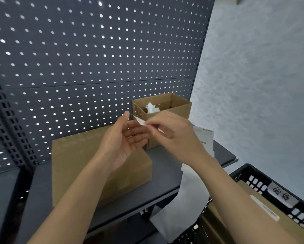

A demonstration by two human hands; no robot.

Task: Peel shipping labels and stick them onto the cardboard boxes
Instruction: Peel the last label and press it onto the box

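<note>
Above the bare cardboard box (73, 155), the right hand (176, 134) is pinching a label (139, 120); the left hand (124, 141), open-palmed, is touching its end; sticking is pending.

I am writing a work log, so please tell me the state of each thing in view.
label: in the air, pinched by right hand
left hand: open, thumb at the label's end
front box: closed, no label visible
rear box: open, white paper inside
box in crate: closed, labelled
</note>
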